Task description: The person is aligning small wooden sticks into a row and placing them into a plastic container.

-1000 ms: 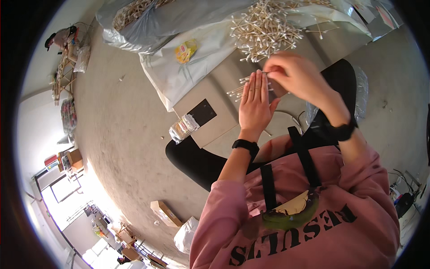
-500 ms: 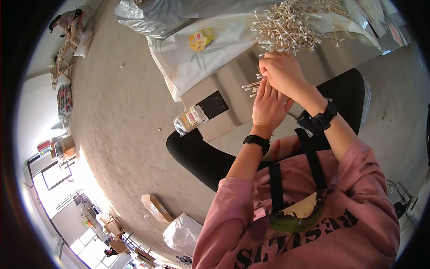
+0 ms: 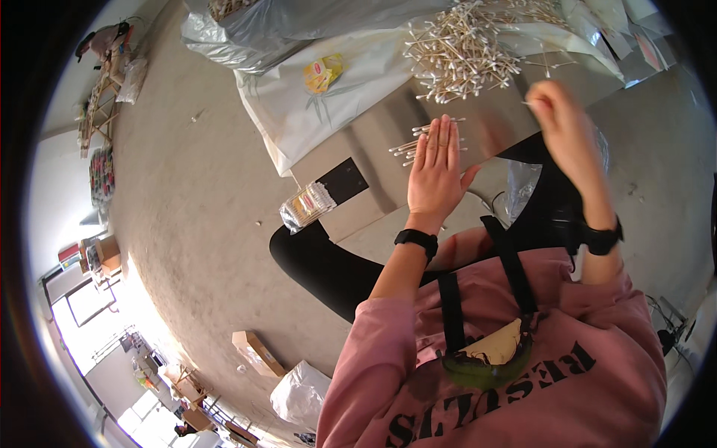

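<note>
My left hand [image 3: 437, 178] lies flat with its fingers stretched out, resting over a small row of cotton swabs [image 3: 404, 152] on the brown tabletop. White tips stick out on both sides of the fingers. My right hand [image 3: 566, 138] is raised at the right, apart from the left and blurred by motion. Its fingers are curled together, and a small white tip, seemingly of a cotton swab [image 3: 527, 103], pokes out at the fingertips. Beyond both hands a big loose heap of cotton swabs [image 3: 463, 56] covers the far part of the table.
A bag packed with swabs [image 3: 308, 206] lies beside a black plate [image 3: 345, 179] at the table's left edge. White sheeting [image 3: 278, 104] carries a yellow packet [image 3: 323, 72]. Grey plastic [image 3: 254, 39] lies at the back. Clear plastic [image 3: 521, 185] hangs near my lap.
My right hand has left the swabs beside my left hand and swung away to the right. My left hand has stayed on the row, its fingers now fully in view.
</note>
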The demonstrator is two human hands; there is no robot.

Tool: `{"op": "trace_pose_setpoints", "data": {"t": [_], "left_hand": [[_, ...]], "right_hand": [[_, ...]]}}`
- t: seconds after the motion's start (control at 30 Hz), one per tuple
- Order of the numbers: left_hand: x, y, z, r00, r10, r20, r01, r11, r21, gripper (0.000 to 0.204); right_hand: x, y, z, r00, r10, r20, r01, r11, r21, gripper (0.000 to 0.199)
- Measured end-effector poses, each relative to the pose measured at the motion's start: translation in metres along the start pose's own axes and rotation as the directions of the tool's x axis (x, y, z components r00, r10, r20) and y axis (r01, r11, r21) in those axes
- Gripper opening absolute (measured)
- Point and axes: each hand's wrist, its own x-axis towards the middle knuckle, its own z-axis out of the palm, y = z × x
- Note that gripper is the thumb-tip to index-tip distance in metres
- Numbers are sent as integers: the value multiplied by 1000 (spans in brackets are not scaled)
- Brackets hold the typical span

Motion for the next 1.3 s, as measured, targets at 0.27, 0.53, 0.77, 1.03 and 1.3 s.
{"op": "trace_pose_setpoints", "data": {"t": [0.27,0.53,0.77,1.03,1.3], "left_hand": [[-1,3,1,994,-34,-103,34,999,-6,86],[-11,7,-18,986,-152,-63,154,987,38,89],[-9,9,-12,986,-149,80,137,982,133,96],[21,1,-4,982,-184,39,175,970,169,96],[-3,24,-6,955,-279,95,261,950,171,103]], "right_hand": [[-169,221,-124,796,604,-22,-425,534,-731,12],[-167,187,-133,941,237,-241,-338,691,-639,47],[-30,15,-14,990,9,-144,36,950,311,34],[-4,-24,97,991,132,-12,-53,480,875,27],[-18,-3,120,978,189,89,-171,479,861,35]]}}
